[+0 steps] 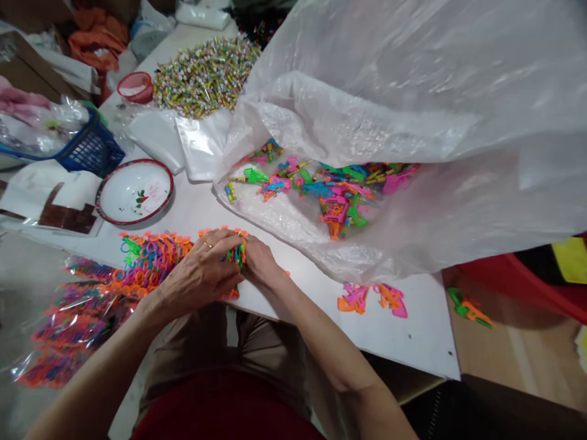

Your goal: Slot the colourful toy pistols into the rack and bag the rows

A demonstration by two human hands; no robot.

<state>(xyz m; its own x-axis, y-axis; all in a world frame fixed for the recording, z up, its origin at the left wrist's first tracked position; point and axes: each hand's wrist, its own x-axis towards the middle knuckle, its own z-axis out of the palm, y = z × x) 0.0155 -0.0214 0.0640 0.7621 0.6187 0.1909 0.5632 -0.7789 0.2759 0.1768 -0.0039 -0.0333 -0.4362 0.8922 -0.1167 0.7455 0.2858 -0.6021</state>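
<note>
A long row of small, tightly packed plastic toys (pixel 153 260) in orange, pink, blue and green lies along the table's front edge. My left hand (pixel 202 266), with a ring on one finger, is closed over the row near its right end. At that end my right hand (pixel 257 256) grips the last toys from the side; its fingertips are partly hidden behind them. Both hands are close together. Two small clusters of similar toys, one pink and orange (pixel 354 298) and another orange and pink (pixel 393 299), lie to the right.
A big clear plastic bag (pixel 413 116) holds more loose toys (pixel 339 195). Packed bags of toys (pixel 68 330) hang at the left. An enamel bowl (pixel 112 195), blue basket (pixel 98 146), red basket (pixel 136 88) and heap of small yellow-and-white pieces (pixel 202 76) stand behind.
</note>
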